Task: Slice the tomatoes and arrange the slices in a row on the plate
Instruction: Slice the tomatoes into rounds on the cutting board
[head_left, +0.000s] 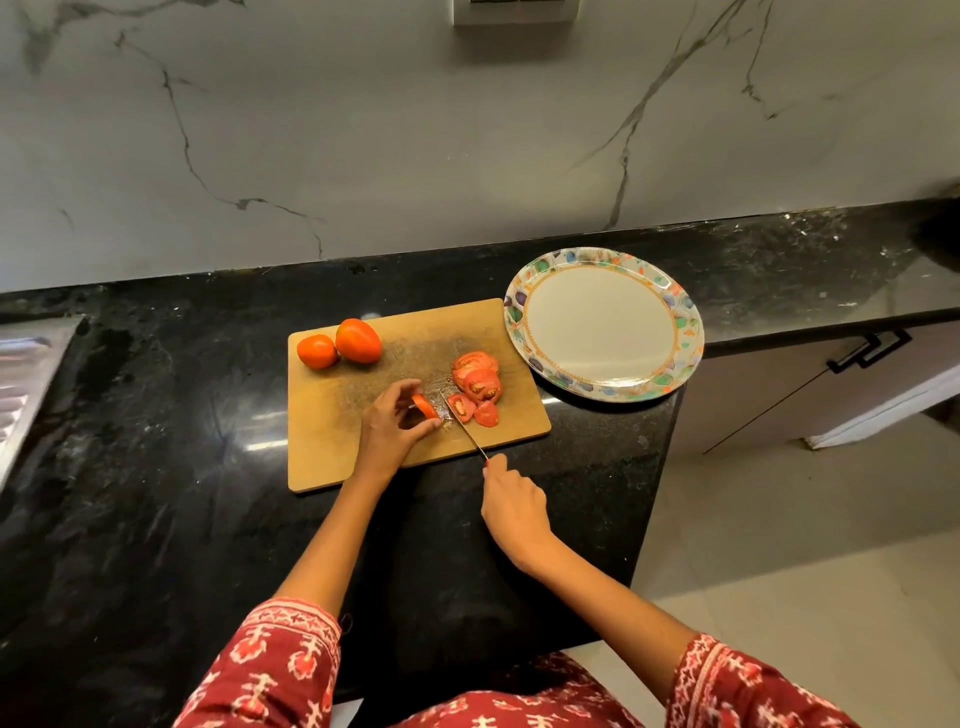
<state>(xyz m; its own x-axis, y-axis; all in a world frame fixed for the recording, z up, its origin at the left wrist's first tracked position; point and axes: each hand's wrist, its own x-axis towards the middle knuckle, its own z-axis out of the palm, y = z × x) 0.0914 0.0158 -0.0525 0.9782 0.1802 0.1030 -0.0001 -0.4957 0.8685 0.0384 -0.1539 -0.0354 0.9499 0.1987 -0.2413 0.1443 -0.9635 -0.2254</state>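
Observation:
A wooden cutting board (363, 457) lies on the black counter. Two whole tomatoes (340, 343) sit at its far left corner. My left hand (389, 421) pinches the small remaining end of a tomato (425, 406) on the board. My right hand (511, 501) grips the handle of a knife (462, 423), whose blade rests on the board just right of that piece. Several cut slices (478, 387) lie in a loose pile to the right of the blade. A white plate (602, 325) with a colourful patterned rim stands right of the board, with nothing on it.
The black counter (156, 467) ends just right of the board, with pale floor below. A steel sink drainer (26, 379) is at the far left. A marble wall rises behind. A cabinet with a black handle (872, 351) is under the counter at the right.

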